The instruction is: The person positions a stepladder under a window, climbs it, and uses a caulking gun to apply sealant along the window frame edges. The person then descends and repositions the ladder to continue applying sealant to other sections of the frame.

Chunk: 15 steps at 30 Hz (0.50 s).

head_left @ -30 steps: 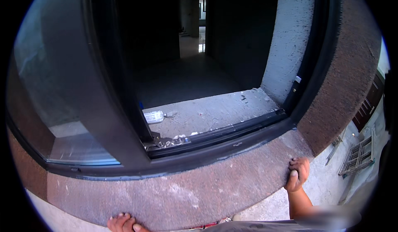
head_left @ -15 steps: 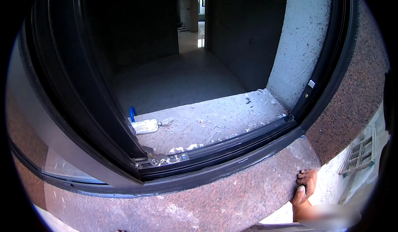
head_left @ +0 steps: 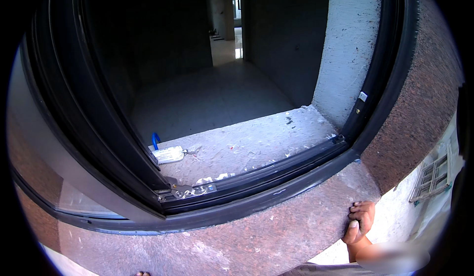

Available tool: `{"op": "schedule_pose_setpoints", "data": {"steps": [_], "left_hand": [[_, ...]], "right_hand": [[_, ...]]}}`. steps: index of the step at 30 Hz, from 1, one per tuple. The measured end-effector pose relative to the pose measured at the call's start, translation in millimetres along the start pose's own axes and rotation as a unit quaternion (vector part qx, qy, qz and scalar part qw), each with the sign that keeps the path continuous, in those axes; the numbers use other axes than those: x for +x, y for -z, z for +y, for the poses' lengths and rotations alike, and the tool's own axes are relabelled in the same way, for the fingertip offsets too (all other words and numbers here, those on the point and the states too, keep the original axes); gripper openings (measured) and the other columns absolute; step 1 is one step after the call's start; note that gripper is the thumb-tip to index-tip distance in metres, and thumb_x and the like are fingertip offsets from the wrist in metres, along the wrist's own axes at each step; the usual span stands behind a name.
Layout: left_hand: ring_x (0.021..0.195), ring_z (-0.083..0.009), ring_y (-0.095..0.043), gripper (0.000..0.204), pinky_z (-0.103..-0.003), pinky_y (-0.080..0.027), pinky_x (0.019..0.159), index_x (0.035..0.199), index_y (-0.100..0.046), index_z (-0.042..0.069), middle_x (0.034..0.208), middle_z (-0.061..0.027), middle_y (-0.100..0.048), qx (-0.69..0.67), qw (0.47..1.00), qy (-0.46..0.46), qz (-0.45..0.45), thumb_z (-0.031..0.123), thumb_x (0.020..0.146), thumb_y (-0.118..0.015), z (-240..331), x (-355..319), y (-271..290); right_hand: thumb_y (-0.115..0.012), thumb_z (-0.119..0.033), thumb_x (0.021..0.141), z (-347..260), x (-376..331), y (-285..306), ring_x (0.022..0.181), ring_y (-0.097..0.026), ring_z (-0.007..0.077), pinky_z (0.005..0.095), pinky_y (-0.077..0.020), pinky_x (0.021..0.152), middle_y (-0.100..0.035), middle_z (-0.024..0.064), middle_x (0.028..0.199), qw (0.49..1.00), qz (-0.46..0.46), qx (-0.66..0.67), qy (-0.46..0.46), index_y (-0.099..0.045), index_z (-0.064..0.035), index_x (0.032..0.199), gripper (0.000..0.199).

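My right hand (head_left: 361, 220) is closed over the right end of the reddish granite sill (head_left: 217, 244), its fingers curled on the top of the edge and the thumb beside them. Of my left hand (head_left: 142, 274), only fingertips show at the lower edge, on the sill's near border; the rest lies out of sight. Beyond the sill is a dark window frame (head_left: 256, 183) with a metal hinge (head_left: 190, 191) at its lower left corner. A white sealant tube (head_left: 169, 154) lies on the rough inner ledge (head_left: 242, 145), with a blue curved handle (head_left: 155, 139) next to it.
An opened dark window sash (head_left: 94, 128) stands at the left. Granite facing (head_left: 419, 113) rises at the right. Inside are a dim room floor (head_left: 217, 93) and a bright doorway (head_left: 224, 26). A metal rack or ladder-like frame (head_left: 430, 179) sits low at the far right.
The window, inner ledge and tube have shifted slightly left in view. Slightly more of my left fingertips shows at the lower edge. My right hand keeps its grip on the sill.
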<state>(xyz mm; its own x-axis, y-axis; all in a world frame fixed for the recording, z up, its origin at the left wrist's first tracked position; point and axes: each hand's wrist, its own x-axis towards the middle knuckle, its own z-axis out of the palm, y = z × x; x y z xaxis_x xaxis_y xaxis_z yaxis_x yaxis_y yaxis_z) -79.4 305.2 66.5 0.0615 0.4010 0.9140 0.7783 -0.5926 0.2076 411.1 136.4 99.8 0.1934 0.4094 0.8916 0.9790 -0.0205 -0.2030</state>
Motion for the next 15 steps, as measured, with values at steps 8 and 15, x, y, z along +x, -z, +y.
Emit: {"op": "schedule_pose_setpoints", "data": {"steps": [8,15], "left_hand": [[0.086,-0.0357,-0.064,0.045,-0.052,-0.048,0.09,0.086,-0.066,-0.002,0.087,-0.0184,-0.068,0.013,1.0,0.013,0.013,0.034,0.107,-0.049,-2.9,-8.3,-1.8],[0.087,-0.0367,-0.064,0.045,-0.052,-0.048,0.088,0.089,-0.068,-0.002,0.089,-0.0189,-0.069,0.017,1.0,0.005,0.023,0.035,0.107,-0.051,-11.0,-13.0,-6.2]], "right_hand": [[-0.057,-0.022,0.081,2.9,0.3,-1.5,0.076,-0.057,0.0307,0.0424,-0.0463,0.072,-0.059,0.014,0.077,0.999,0.018,0.009,0.036,-0.054,-0.005,0.07,0.02],[-0.059,-0.017,0.078,1.4,5.6,1.6,0.073,-0.06,0.0285,0.0416,-0.0465,0.069,-0.063,0.0098,0.075,0.997,0.041,-0.004,0.059,-0.055,-0.0065,0.068,0.015]]}}
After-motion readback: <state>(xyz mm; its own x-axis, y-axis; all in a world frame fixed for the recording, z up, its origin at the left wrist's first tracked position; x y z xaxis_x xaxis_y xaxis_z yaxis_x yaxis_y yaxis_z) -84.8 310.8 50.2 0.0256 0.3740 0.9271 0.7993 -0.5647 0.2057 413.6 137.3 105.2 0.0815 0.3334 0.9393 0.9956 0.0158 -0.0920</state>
